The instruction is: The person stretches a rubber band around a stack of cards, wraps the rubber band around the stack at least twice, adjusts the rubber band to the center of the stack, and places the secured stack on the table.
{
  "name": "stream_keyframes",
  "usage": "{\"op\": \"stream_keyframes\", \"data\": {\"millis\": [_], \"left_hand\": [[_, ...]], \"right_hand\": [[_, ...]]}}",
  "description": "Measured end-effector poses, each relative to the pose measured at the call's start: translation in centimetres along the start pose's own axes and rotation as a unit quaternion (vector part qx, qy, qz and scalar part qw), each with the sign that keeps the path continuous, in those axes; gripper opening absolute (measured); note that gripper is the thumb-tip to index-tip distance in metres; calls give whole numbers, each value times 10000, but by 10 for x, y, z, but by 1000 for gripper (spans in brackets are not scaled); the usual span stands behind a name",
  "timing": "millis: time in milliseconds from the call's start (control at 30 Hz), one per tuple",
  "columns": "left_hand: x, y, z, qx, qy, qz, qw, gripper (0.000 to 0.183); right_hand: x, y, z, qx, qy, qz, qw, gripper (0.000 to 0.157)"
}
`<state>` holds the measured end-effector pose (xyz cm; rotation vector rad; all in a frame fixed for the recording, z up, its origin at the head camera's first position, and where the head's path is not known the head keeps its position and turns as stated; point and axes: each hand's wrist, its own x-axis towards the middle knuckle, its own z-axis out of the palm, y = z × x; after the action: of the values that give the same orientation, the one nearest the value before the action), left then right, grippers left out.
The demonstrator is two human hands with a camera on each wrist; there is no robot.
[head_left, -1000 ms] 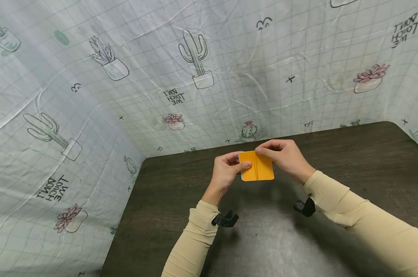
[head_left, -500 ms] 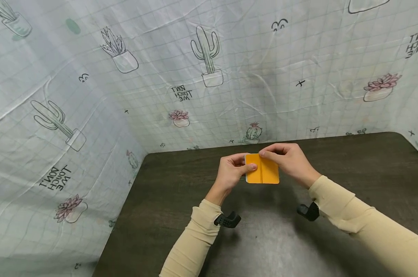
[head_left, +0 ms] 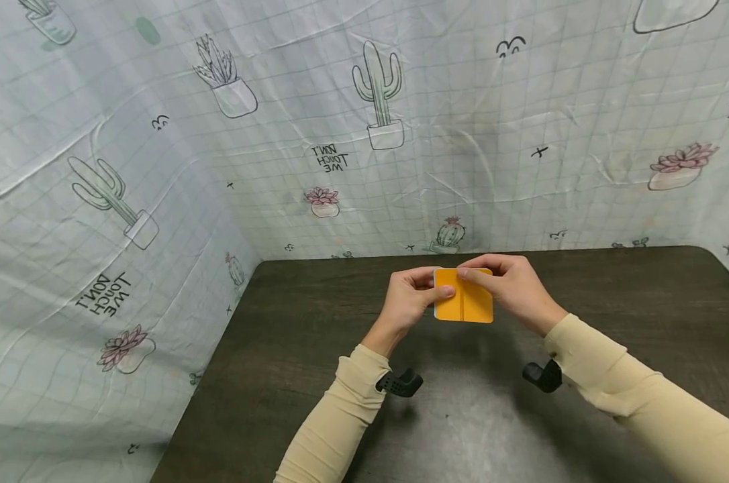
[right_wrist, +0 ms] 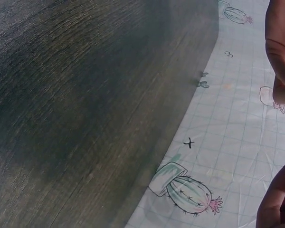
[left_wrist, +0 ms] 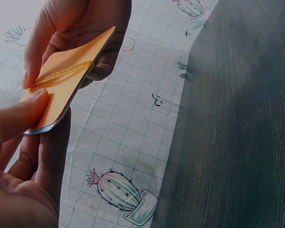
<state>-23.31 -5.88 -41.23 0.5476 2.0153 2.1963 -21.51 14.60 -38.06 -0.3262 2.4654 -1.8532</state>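
A small square orange booklet [head_left: 478,305] with rounded corners is held up over the table, its long middle line running toward me. A yellow braided-looking band [left_wrist: 69,71] crosses its face in the left wrist view, and a pale blue layer shows at the lower edge. My left hand [head_left: 407,302] pinches the left side, thumb on the face and fingers behind. At the top edge, near the middle line, my right hand [head_left: 518,288] pinches it between thumb and fingers. Only parts of the hands appear in the right wrist view; the booklet is out of sight there.
A dark wood-grain table [head_left: 292,349] spreads beneath both hands. A white cloth [head_left: 268,121] printed with a grid and cacti hangs behind and to the left. Each wrist carries a black strap mount, such as the left mount [head_left: 401,384].
The head view has shifted slightly, so hands and booklet appear a little farther right and lower. Both hands keep their grip on the booklet, the right thumb still at its top edge.
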Motion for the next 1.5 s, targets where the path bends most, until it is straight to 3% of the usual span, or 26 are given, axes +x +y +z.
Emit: {"op": "stream_keyframes", "data": {"millis": [300, 767, 1500], "left_hand": [[1, -2, -1, -138, 163, 57, 9998, 28], [3, -3, -6, -172, 679, 178, 9974, 25], [1, -8, -11, -91, 751, -115, 9971, 24]], "right_hand": [[-6, 5, -2, 98, -38, 207, 9997, 45], [-6, 9, -4, 649, 114, -104, 9978, 39], [-7, 14, -4, 624, -14, 42, 9980, 39]]}}
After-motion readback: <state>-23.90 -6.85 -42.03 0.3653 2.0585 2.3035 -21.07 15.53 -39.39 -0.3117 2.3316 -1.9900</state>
